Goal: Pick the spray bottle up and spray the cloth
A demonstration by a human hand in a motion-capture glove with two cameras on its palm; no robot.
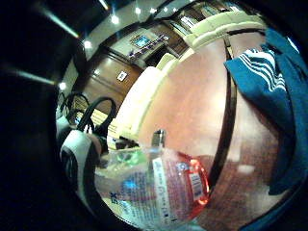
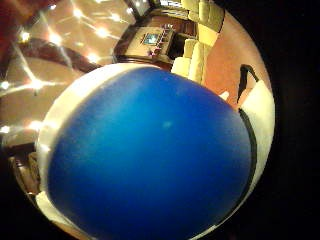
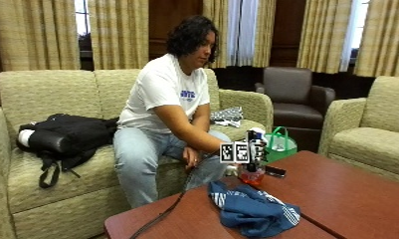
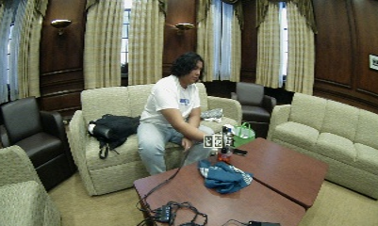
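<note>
The room was panelled in dark wood (image 4: 69,52), and tall windows were hung with checked curtains (image 4: 107,42). Beige sofas (image 4: 339,136) and dark leather armchairs (image 4: 25,134) were set around a reddish-brown table (image 4: 283,172). Two wall sconces (image 4: 61,22) were lit.

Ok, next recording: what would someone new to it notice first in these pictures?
Probably the crumpled blue cloth with white stripes, lying on the reddish-brown wooden table in front of the seated person. Just behind it the black-gloved right hand grips the clear plastic spray bottle with reddish liquid, standing upright on the table. A black bag lies on the beige sofa beside the person.
</note>
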